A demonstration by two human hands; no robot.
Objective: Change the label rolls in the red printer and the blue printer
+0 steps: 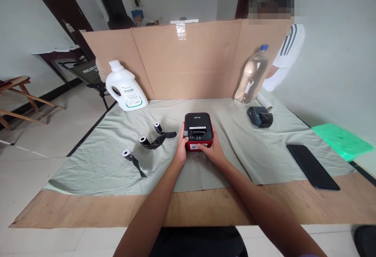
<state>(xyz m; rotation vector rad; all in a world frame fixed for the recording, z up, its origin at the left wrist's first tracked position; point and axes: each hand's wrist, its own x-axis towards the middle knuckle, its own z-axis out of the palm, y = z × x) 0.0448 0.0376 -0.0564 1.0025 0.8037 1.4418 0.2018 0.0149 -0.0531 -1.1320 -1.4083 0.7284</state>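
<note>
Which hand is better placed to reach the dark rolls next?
Probably the left hand: the rolls lie on its side, farther from the right hand. Both hold the printer.

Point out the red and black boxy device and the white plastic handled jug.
Red and black boxy device [198, 123], head view: on its black top.
White plastic handled jug [129, 90], head view: on its labelled front.

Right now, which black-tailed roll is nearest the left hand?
The rearmost roll, nearest the cardboard; its tail comes closest to the left hand. Others sit farther left.
</note>
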